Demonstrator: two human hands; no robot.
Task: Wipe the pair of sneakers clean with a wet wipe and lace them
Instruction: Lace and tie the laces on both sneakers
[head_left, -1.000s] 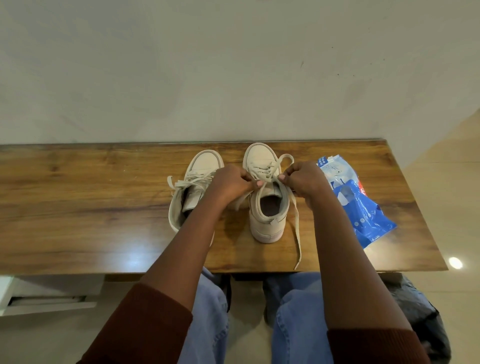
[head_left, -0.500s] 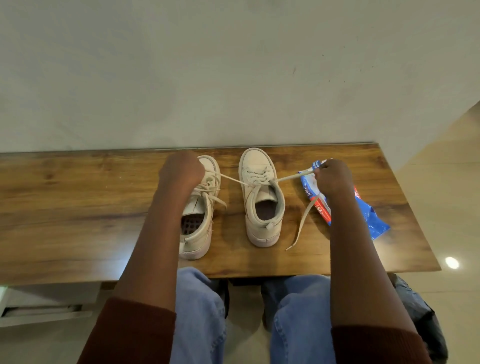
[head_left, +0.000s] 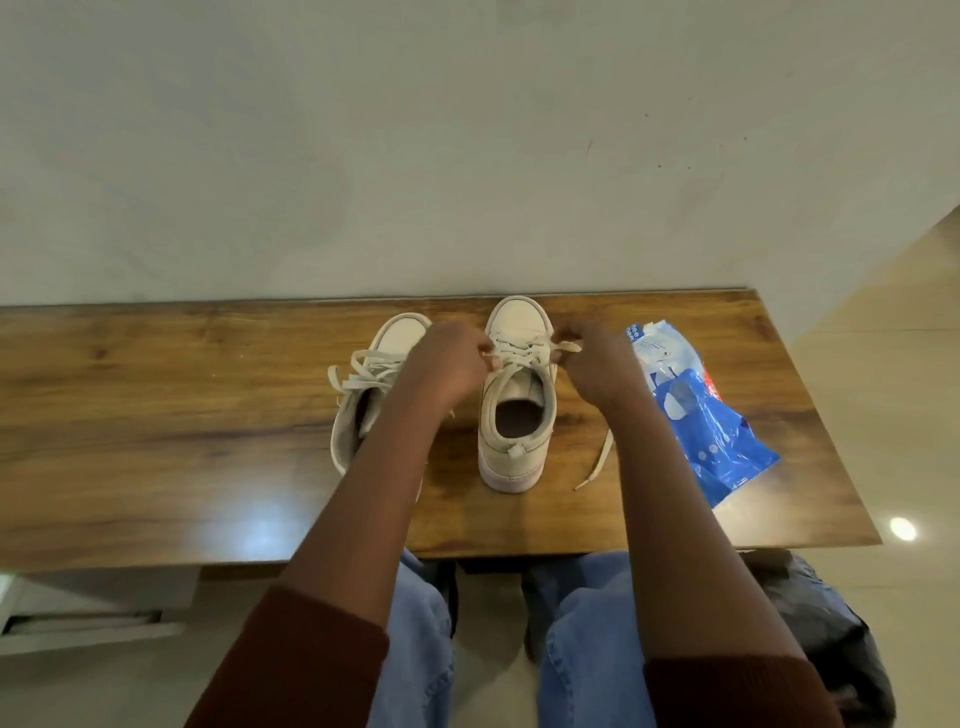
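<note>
Blurrily, left hand (head_left: 447, 364) and right hand (head_left: 597, 364) pinch the sneaker's (head_left: 511, 462) lace (head_left: 519, 358).

Wood-grain worktop against a bare, pale wall

The worktop (head_left: 156, 415) was a brown slab with darker streaks, and its far edge met the wall (head_left: 415, 156). The wall was a flat grey-white surface with faint smudges and a few small dark specks above the worktop's right half. A soft patch of glare (head_left: 260, 519) lay on the worktop's near left part. Past the worktop's right end ran a glossy beige floor (head_left: 883, 364), and a small round spot of reflected light (head_left: 903, 528) shone on it just off the worktop's near right corner. Below the worktop's near left edge stood a low white unit (head_left: 78, 618) with a dark slot.
</note>
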